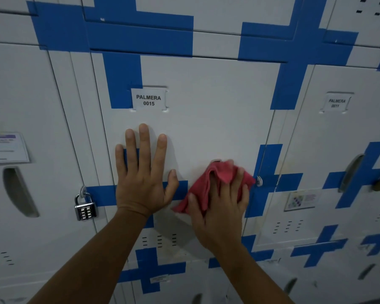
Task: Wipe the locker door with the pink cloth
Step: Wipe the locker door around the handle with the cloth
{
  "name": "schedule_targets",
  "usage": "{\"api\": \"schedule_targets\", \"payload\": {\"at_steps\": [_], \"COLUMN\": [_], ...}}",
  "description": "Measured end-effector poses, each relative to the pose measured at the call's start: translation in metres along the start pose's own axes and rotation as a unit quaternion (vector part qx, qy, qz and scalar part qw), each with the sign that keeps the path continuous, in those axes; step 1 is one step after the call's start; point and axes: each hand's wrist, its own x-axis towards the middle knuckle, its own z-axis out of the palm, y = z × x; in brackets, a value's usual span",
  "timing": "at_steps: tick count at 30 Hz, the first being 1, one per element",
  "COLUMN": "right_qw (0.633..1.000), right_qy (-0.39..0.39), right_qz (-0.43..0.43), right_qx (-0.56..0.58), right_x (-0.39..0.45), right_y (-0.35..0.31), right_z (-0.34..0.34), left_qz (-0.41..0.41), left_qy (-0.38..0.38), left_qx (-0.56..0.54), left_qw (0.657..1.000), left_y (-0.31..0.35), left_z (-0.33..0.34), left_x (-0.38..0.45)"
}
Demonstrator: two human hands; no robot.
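Note:
The white locker door with blue tape crosses fills the middle of the view; its label reads PALMERA 0015. My left hand lies flat on the door below the label, fingers spread and pointing up, holding nothing. My right hand presses the crumpled pink cloth against the door near its right edge, at handle height. The cloth sticks out above and to the left of the fingers and covers most of the door's handle recess.
A silver combination padlock hangs on the hasp at the left neighbour door. An empty hasp sits right of the cloth. The right neighbour locker has a label, a handle and a small sticker. More lockers run above and below.

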Motion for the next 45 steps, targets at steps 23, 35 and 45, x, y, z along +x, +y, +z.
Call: {"api": "schedule_targets", "payload": {"at_steps": [23, 35, 45], "right_qw": [0.996, 0.983, 0.984], "right_qy": [0.021, -0.113, -0.096], "right_qz": [-0.073, -0.108, 0.136], "right_qx": [-0.044, -0.098, -0.069], "right_x": [0.035, -0.061, -0.076], "right_y": [-0.036, 0.015, 0.046], "right_z": [-0.007, 0.046, 0.041], "left_qz": [0.001, -0.002, -0.003], "left_qy": [-0.008, -0.002, 0.006], "left_qx": [-0.012, -0.027, -0.026], "left_qw": [1.000, 1.000, 1.000], "left_y": [-0.001, -0.001, 0.000], "left_z": [0.001, 0.000, -0.001], "left_x": [-0.001, -0.001, -0.001]}}
